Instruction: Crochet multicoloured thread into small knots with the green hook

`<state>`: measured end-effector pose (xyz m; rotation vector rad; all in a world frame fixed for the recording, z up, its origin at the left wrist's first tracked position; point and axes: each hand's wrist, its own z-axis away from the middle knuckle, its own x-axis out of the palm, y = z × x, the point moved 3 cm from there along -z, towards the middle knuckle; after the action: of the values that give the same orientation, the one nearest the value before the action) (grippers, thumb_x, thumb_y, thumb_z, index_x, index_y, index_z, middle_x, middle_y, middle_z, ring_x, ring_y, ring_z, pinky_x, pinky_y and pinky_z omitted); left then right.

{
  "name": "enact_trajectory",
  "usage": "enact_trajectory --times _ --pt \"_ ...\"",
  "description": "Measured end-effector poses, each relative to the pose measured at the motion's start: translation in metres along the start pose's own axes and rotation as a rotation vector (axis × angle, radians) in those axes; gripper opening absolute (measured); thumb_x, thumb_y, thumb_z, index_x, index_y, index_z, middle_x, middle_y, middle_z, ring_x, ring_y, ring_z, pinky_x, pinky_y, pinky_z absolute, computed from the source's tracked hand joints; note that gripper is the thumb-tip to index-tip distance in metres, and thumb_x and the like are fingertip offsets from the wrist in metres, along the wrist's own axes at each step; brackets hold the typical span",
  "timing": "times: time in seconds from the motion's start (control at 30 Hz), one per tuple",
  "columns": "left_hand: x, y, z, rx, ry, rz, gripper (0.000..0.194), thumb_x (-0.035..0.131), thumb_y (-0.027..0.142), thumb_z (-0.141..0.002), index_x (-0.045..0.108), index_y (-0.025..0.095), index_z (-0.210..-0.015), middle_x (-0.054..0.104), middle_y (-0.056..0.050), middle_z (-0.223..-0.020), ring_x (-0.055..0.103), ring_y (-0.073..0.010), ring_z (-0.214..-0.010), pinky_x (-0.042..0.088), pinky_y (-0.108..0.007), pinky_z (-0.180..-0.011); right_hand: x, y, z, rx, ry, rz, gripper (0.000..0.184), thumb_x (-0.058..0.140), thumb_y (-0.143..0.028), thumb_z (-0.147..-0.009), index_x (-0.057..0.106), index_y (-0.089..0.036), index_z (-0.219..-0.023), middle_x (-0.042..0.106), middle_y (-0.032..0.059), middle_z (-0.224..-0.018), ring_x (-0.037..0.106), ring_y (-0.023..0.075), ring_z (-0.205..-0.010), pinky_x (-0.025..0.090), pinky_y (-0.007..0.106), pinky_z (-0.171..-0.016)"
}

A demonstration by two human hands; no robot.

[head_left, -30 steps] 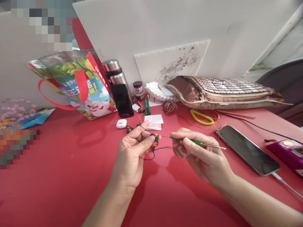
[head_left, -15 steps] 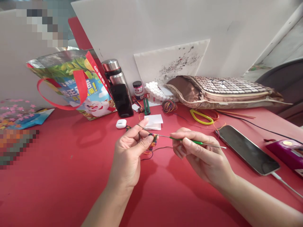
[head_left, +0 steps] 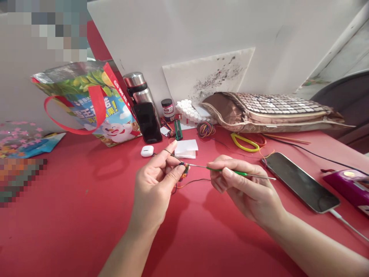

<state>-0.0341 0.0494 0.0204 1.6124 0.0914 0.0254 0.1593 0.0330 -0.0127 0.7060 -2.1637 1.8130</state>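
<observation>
My left hand [head_left: 155,181] pinches a small multicoloured piece of crochet [head_left: 183,174] between thumb and fingers. A dark strand of yarn runs over its raised index finger. Closed round the green grip of a thin metal crochet hook [head_left: 242,174] is my right hand [head_left: 245,182]. The hook's tip reaches the edge of the crochet piece; whether it sits inside a stitch is too small to tell. Loose yarn [head_left: 193,182] trails below the piece toward the right hand. Behind the hands lies a ball of multicoloured yarn [head_left: 205,130].
On the red table [head_left: 86,223] stand a colourful bag [head_left: 95,107], a steel flask [head_left: 142,90] and a leaning black phone [head_left: 148,123]. A white earbud case [head_left: 147,151] and folded paper [head_left: 186,149] lie ahead. Yellow-handled scissors [head_left: 245,142], a charging phone [head_left: 301,182] and a sequinned bag [head_left: 276,109] are rightward.
My left hand has shifted slightly left with the crochet piece, and the hook's shaft shows a little longer between the hands. My right hand has hardly moved.
</observation>
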Motion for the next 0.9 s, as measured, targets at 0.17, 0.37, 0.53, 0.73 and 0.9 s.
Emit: enact_trajectory --times 0.17,0.37,0.53,0.73,0.9 --pt "-0.003 0.002 -0.001 0.015 -0.03 -0.035 0.01 0.082 0.03 -0.082 0.079 0.02 -0.084 0.072 -0.003 -0.075 0.068 -0.0177 -0.066 0.056 -0.032 -0.069 -0.001 -0.005 -0.002 0.015 -0.01 0.002 0.014 0.078 -0.03 -0.094 0.09 -0.025 -0.101 0.062 0.0043 -0.076 0.054 0.0138 -0.066 0.043 0.032 -0.062" --pt "0.0 0.009 -0.001 0.033 -0.037 -0.034 0.012 0.082 0.025 -0.079 0.075 0.021 -0.071 0.069 -0.004 -0.07 0.073 -0.0252 -0.092 0.057 -0.03 -0.073 -0.002 -0.011 -0.006 0.032 0.001 0.013 0.012 0.082 -0.031 -0.09 0.09 -0.024 -0.095 0.064 0.0059 -0.075 0.053 0.0148 -0.064 0.042 0.033 -0.059" --pt "0.001 0.011 0.001 0.012 -0.003 -0.006 0.01 0.085 0.025 -0.077 0.078 0.02 -0.072 0.074 -0.007 -0.082 0.073 -0.0253 -0.091 0.058 -0.03 -0.074 -0.001 -0.013 -0.007 0.051 0.007 0.019 0.012 0.083 -0.03 -0.089 0.09 -0.022 -0.093 0.063 0.0059 -0.073 0.053 0.0147 -0.063 0.04 0.033 -0.058" --pt "-0.002 0.009 0.001 0.061 -0.013 -0.058 0.006 0.083 0.026 -0.08 0.082 0.02 -0.08 0.075 -0.007 -0.09 0.071 -0.0231 -0.089 0.054 -0.028 -0.07 -0.004 -0.013 -0.008 0.074 0.001 0.007 0.013 0.084 -0.031 -0.088 0.091 -0.02 -0.092 0.063 0.0069 -0.073 0.054 0.015 -0.064 0.039 0.031 -0.057" --pt "-0.003 0.01 0.0 0.072 -0.037 -0.1 0.006 0.08 0.026 -0.085 0.083 0.021 -0.083 0.075 -0.006 -0.091 0.07 -0.0228 -0.091 0.053 -0.03 -0.075 -0.004 -0.013 -0.008 0.092 0.001 0.012 0.012 0.085 -0.031 -0.087 0.091 -0.021 -0.09 0.063 0.0071 -0.073 0.054 0.0147 -0.064 0.039 0.031 -0.057"
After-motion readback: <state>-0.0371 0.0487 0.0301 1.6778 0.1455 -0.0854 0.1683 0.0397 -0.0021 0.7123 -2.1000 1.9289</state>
